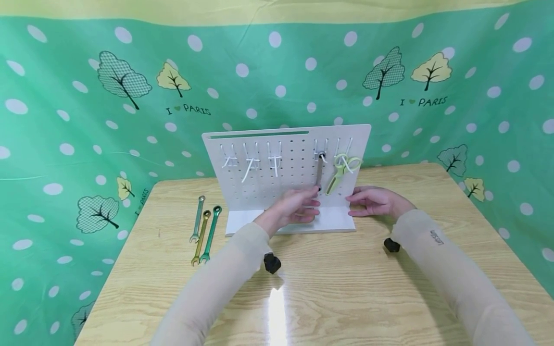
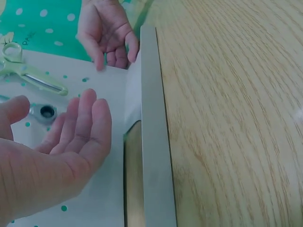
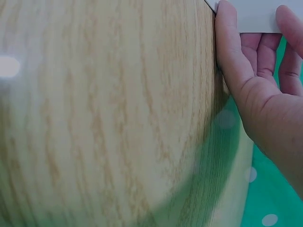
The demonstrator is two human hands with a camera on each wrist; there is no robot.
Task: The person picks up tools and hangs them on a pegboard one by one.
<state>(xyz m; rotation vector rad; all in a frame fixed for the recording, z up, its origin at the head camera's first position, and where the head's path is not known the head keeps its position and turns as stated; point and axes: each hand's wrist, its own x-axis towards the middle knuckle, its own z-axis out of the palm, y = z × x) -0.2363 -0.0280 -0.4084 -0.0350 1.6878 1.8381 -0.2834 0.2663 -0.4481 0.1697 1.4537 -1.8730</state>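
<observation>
A white pegboard (image 1: 268, 185) stands on its base, with hooks along its upper part. A grey wrench (image 1: 319, 172) hangs by its ring end from a hook. My left hand (image 1: 296, 205) is at the lower end of this wrench. In the left wrist view, the wrench's dark-holed ring end (image 2: 48, 112) shows between the thumb and extended fingers of my left hand (image 2: 71, 146). Green-handled scissors (image 1: 340, 169) hang on the hook to the right. My right hand (image 1: 375, 202) holds the board's lower right edge, some fingers behind it in the right wrist view.
Three wrenches lie on the wooden table left of the board: a silver-green one (image 1: 198, 218), a gold one (image 1: 201, 238) and a green one (image 1: 211, 234). Several white hooks (image 1: 251, 162) on the board's left carry nothing. A green patterned cloth (image 1: 277, 62) hangs behind the table.
</observation>
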